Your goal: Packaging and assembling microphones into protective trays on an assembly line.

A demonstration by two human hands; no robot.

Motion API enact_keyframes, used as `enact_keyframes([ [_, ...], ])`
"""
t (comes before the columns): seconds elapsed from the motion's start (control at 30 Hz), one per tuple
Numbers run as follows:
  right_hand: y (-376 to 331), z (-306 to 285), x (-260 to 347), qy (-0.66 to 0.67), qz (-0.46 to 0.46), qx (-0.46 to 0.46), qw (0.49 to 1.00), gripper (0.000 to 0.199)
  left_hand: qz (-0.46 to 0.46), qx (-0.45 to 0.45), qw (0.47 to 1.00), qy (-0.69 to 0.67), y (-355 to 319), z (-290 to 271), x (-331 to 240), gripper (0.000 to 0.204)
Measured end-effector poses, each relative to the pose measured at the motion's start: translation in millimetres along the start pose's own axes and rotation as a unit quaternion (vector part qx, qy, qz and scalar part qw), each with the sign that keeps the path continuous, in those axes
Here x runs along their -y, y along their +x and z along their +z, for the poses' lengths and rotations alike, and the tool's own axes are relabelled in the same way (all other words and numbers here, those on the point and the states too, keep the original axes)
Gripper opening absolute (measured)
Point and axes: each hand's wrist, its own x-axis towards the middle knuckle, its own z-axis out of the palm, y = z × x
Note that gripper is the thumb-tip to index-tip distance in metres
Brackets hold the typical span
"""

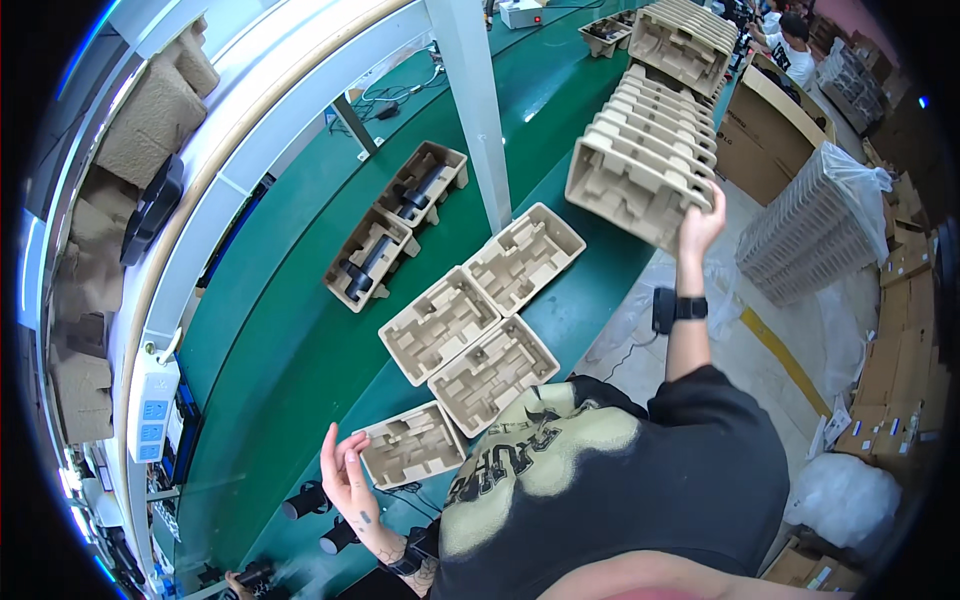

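Green bench [260, 390] sweeping across, left hand [352, 490] loose, fingers parted beside the nearest empty tray [412, 446]; three more trays [440, 325] follow, then a nested stack [645, 145], its edge gripped by the right hand [703, 222]! Looks like tray-laying; next calls for easing one free.

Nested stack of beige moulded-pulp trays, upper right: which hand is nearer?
Right. The right hand grips the near end of the stack; the left hand is well away, at the left end of the lowest beige tray.
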Motion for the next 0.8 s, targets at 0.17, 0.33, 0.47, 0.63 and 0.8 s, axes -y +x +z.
enact_keyframes([
  [0.17, 8, -63, 50, 0.023, 0.089, 0.037, 0.995, 0.04, 0.0, 0.044, 0.999, 0.014, 6, 3, 4, 0.04],
  [0.33, 44, -127, 87, 0.173, 0.238, 0.047, 0.955, 0.04, -0.003, 0.068, 0.998, 0.007, 15, 9, 5, 0.039],
  [0.47, 81, -198, 91, 0.22, 0.308, 0.058, 0.924, 0.037, 0.01, 0.116, 0.993, 0.022, 15, 19, -4, 0.038],
  [0.63, 112, -247, 170, 0.236, 0.397, 0.095, 0.882, 0.035, 0.025, 0.115, 0.993, 0.002, 17, 25, 0, 0.037],
  [0.8, 101, -250, 225, 0.216, 0.458, 0.15, 0.849, 0.035, 0.014, 0.162, 0.987, -0.014, 24, 42, 11, 0.037],
])
